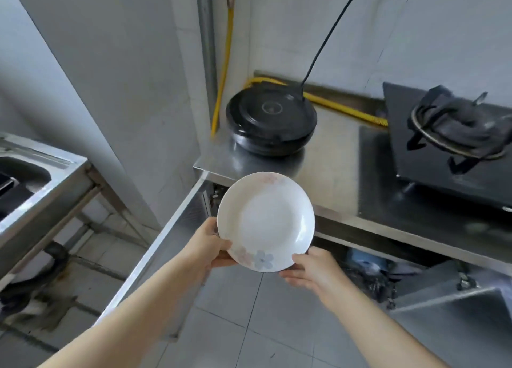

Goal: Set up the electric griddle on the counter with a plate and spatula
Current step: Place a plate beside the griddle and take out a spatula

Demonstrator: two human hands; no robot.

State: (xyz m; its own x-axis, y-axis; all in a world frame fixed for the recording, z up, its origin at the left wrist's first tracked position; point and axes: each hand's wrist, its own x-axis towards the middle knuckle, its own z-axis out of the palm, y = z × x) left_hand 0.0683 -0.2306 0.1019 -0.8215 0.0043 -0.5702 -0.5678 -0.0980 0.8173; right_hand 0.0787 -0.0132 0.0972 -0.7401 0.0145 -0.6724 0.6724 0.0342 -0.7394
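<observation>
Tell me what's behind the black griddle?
A yellow hose runs along the wall behind the griddle, and a black cord rises from it. The griddle hides part of the hose.

Soft, even, cool daylight; source not visible. Shadows faint. Round white ceramic plate with pastel flower print (266,222) bright, near overexposed, small glare streak on right inner rim. Dull sheen on brushed stainless steel counter (336,157). Black cast-iron gas burner grate (460,125) smeared by motion blur. Wide-angle bending at edges: walls lean, forearms stretched. Overall slightly soft, compressed.
</observation>
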